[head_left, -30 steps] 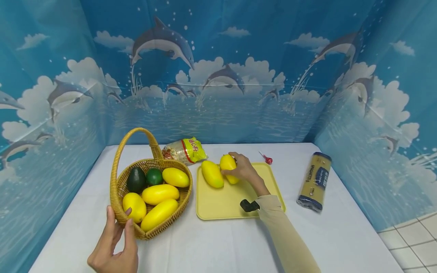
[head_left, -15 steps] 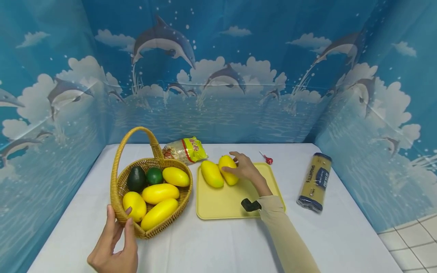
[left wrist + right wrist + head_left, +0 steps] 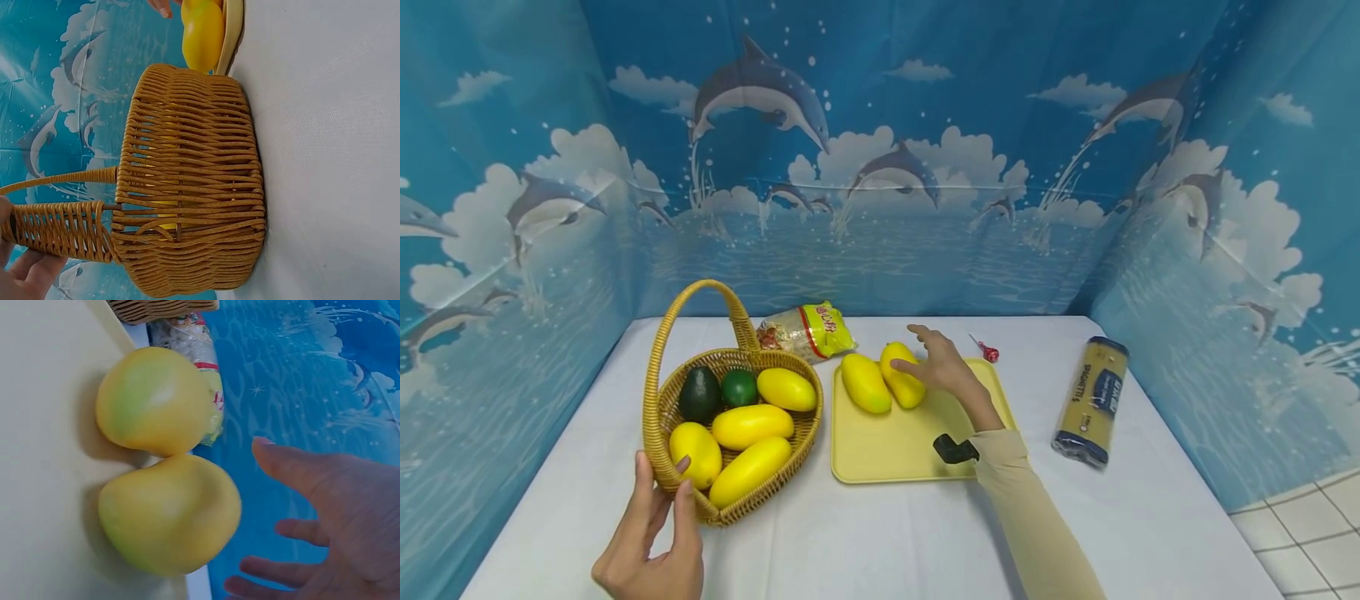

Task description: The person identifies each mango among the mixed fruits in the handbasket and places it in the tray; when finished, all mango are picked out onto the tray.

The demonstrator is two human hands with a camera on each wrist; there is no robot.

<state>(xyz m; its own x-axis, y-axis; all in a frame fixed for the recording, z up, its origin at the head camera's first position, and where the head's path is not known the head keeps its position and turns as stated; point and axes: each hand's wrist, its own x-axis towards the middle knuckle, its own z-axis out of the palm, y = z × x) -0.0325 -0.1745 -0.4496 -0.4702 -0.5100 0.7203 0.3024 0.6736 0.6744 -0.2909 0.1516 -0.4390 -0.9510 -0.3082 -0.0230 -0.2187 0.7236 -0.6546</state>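
In the head view my left hand (image 3: 651, 550) pinches the wicker basket (image 3: 808, 450) at the near-left foot of its handle, between thumb and fingers. The left wrist view shows those fingers (image 3: 39, 270) on the woven handle. Several yellow mangoes, a dark avocado (image 3: 699, 394) and a rounder green fruit (image 3: 739, 388) lie in the basket. On the yellow tray (image 3: 887, 454) two mangoes lie side by side: a left mango (image 3: 866, 383) and a right mango (image 3: 901, 379). My right hand (image 3: 942, 360) hovers by the right mango, fingers spread, apart from it in the right wrist view.
Behind the basket and tray lies a clear and yellow food packet (image 3: 808, 332). A red lollipop (image 3: 989, 352) is beyond the tray's far right corner. A spaghetti pack (image 3: 1092, 400) lies at right. A dolphin-print curtain (image 3: 880, 250) borders the table's back and sides.
My right hand has let go of the right mango and drawn slightly up and right, its fingers spreading. That mango now leans closer to the left one. The left hand and basket stay put.
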